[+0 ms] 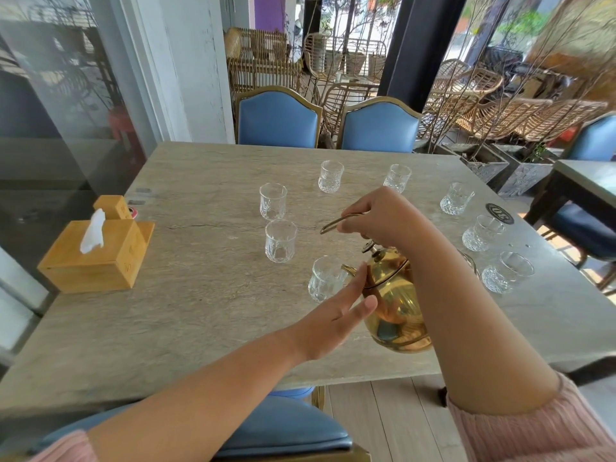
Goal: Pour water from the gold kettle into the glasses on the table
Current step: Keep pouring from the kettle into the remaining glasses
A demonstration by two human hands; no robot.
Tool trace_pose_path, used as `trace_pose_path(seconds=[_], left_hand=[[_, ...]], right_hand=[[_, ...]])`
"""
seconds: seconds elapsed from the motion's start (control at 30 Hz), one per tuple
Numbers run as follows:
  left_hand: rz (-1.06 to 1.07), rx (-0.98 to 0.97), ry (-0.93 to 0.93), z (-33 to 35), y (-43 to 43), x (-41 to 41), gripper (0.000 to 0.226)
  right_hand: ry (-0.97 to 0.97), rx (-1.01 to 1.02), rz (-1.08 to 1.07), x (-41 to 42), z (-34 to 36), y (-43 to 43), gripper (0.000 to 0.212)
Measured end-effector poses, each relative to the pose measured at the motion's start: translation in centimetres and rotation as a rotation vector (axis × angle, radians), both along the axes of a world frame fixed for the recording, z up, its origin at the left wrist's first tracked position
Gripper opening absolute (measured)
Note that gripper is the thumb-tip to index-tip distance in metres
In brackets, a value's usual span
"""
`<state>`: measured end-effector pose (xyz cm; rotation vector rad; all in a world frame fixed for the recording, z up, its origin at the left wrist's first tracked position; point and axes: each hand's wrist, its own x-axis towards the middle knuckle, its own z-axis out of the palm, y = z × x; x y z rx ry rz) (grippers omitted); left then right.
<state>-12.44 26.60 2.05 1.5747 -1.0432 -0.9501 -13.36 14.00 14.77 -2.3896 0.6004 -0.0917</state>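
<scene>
The gold kettle (395, 305) hangs tilted over the table, its spout leaning left over the nearest cut glass (325, 278). My right hand (383, 215) grips the kettle's thin handle from above. Against the kettle's left side rests my left hand (333, 315), fingers spread and holding nothing. Several more clear glasses stand in a ring: one (281, 240) and another (273, 201) to the left, two at the back (330, 176) (396, 178), others on the right (456, 198) (483, 232) (506, 271). Whether water is flowing I cannot tell.
A wooden tissue box (100, 256) sits at the table's (200, 311) left edge. Two blue chairs (278, 118) (380, 126) stand at the far side and one (283, 425) right below me. A second table (590, 178) is at the right, rattan furniture behind.
</scene>
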Motion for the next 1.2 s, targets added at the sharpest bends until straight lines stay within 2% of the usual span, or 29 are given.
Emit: trace_pose_path(seconds=[0.43,0.7,0.83,1.03,1.2], left_hand=[[-0.02,-0.011,-0.006,-0.2,0.0,0.0,0.092],[-0.029,0.0,-0.023,-0.2,0.1,0.1,0.092],[-0.045,0.01,-0.028,-0.4,0.2,0.0,0.082],[-0.074,0.017,-0.133,-1.0,0.4,0.0,0.071],[-0.089,0.02,-0.219,-2.1,0.2,0.3,0.079]], right_hand=[[-0.018,0.003,-0.012,0.0,-0.4,-0.1,0.028],[-0.082,0.02,-0.029,-0.7,-1.1,-0.4,0.025],[-0.133,0.032,-0.054,-1.5,-1.8,-0.7,0.028],[-0.217,0.085,-0.131,-3.3,-3.2,-1.2,0.036],[-0.341,0.125,-0.192,-5.0,-4.3,-1.4,0.035]])
